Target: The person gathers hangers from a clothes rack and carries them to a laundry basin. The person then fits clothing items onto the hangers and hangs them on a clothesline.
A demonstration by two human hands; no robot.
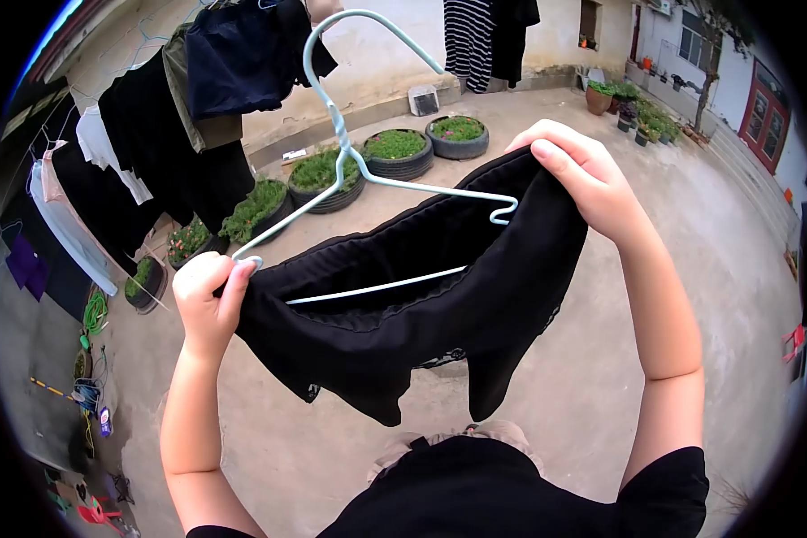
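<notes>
A black garment (403,332) with an elastic waistband and lace trim, apparently shorts, is stretched between my two hands. Inside its opening sits a pale blue clothes hanger (342,134), hook upward, its lower bar showing through the waist. My left hand (208,291) pinches the waistband at the left, with the hanger's left corner at the thumb. At the upper right, my right hand (569,170) grips the other end of the waistband, thumb on top. The hanger's right notch (504,211) lies inside the cloth, apart from my right fingers.
Several garments hang at the left, among them dark blue shorts (247,63) and black trousers (157,125). A striped garment (468,45) hangs at the back. Tyre planters (394,161) line the wall. Potted plants (646,117) and a red door (767,117) stand at the right.
</notes>
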